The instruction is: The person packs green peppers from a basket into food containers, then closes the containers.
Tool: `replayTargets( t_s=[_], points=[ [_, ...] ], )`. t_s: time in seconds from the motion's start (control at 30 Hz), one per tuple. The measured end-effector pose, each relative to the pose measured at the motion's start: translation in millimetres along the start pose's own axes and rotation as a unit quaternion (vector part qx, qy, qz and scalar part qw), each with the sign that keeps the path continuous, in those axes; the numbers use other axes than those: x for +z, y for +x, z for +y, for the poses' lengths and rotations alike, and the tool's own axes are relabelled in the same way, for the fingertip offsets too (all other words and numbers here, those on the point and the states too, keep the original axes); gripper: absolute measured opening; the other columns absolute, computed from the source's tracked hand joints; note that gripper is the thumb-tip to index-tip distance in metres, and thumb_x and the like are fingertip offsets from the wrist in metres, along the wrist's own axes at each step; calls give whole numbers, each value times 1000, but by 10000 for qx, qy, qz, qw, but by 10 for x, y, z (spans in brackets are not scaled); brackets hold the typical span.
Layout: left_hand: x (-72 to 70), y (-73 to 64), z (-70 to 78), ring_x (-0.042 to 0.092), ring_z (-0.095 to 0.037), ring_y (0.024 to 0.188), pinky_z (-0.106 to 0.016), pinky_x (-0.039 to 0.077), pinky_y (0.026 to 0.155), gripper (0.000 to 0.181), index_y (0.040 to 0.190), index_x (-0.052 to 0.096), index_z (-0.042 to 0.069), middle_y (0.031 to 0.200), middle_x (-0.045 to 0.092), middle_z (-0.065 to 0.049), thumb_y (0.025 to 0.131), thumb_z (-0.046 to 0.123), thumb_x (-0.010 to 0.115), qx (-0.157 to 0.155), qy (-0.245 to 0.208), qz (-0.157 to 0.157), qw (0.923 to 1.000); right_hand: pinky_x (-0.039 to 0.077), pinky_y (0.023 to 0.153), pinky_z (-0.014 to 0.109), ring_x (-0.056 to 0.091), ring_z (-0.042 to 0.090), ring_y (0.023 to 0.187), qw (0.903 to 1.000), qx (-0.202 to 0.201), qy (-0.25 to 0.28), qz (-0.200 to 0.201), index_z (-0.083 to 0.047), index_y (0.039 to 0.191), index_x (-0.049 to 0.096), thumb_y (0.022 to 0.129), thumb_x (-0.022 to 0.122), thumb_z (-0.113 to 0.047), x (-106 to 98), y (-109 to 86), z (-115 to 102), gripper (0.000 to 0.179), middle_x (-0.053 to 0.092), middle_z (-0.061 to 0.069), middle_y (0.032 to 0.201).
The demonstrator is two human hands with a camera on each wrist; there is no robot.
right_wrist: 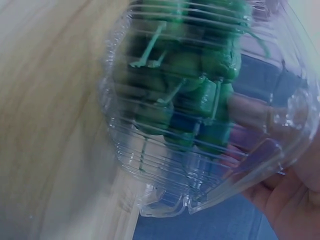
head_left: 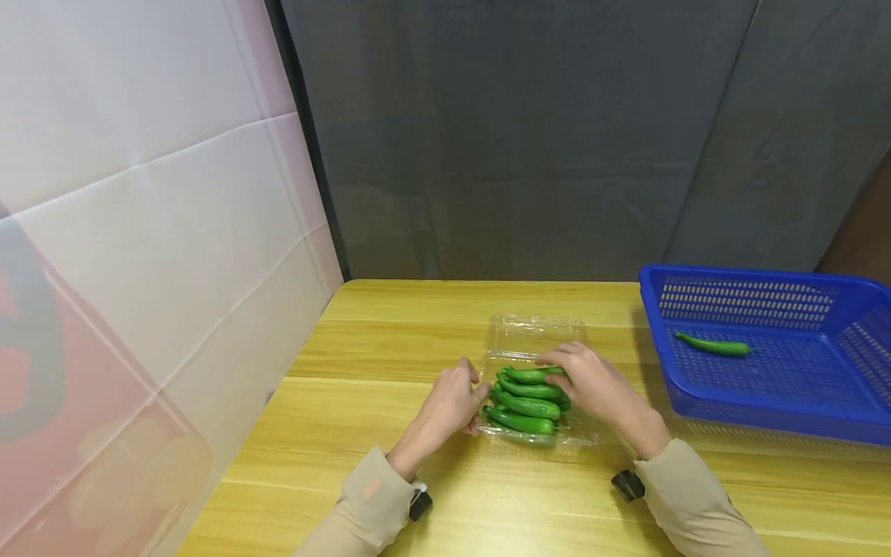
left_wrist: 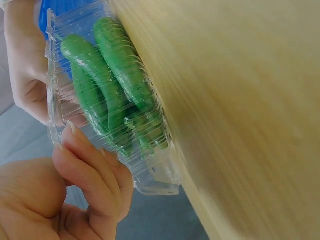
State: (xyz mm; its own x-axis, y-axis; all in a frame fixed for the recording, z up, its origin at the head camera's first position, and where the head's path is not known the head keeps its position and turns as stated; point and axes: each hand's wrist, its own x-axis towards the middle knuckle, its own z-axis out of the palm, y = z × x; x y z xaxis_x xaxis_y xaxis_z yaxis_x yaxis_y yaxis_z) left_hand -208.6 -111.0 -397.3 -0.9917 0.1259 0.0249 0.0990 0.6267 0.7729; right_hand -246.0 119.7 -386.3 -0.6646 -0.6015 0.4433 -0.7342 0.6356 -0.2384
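Observation:
A clear plastic clamshell container [head_left: 578, 429] lies on the table with its lid [head_left: 536, 334] folded back, away from me. Several green chili peppers [head_left: 527, 406] lie side by side in it; through its ridged wall they also show in the left wrist view [left_wrist: 120, 65]. My left hand [head_left: 448, 398] holds the container's left edge, fingertips at the rim in the left wrist view. Reaching in from the right, my right hand [head_left: 592, 383] pinches the right end of the farthest pepper [head_left: 532, 375]. Its fingers show partly through the plastic in the right wrist view.
To the right stands a blue plastic basket [head_left: 657, 340] with perforated walls. One green chili pepper [head_left: 713, 346] lies inside it. The wood-grain table [head_left: 362, 340] meets a grey curtain [head_left: 515, 155] at the back and a white printed panel [head_left: 174, 232] on the left.

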Motion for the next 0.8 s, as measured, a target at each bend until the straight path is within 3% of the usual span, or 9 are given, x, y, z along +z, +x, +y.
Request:
replayTargets(
  t_s=[0.37, 0.67, 0.8],
  points=[
    [12, -2, -14, 56, -14, 39, -36, 59, 42, 21, 108, 52, -11, 60, 60, -12, 101, 7, 61, 44, -39, -3, 10000, 61, 88, 47, 68, 35, 102, 9997, -63, -18, 220, 1, 114, 71, 87, 78, -3, -150, 12, 8, 29, 71, 17, 111],
    [15, 4, -15, 56, -15, 39, -35, 59, 42, 22, 110, 52, -12, 64, 61, -15, 101, 7, 60, 51, -52, -18, 10000, 62, 81, 49, 69, 34, 95, 9974, -170, -192, 669, 2, 112, 72, 86, 79, -3, -329, -1, 119, 27, 72, 17, 105],
    [7, 16, -17, 56, -14, 39, -35, 59, 42, 24, 112, 52, -13, 63, 62, -15, 102, 7, 60, 60, -7, -9, 10000, 61, 83, 51, 69, 35, 97, 9971, -33, -208, 736, 2, 113, 71, 88, 77, -4, -398, -16, 171, 27, 72, 18, 107]
  ],
)
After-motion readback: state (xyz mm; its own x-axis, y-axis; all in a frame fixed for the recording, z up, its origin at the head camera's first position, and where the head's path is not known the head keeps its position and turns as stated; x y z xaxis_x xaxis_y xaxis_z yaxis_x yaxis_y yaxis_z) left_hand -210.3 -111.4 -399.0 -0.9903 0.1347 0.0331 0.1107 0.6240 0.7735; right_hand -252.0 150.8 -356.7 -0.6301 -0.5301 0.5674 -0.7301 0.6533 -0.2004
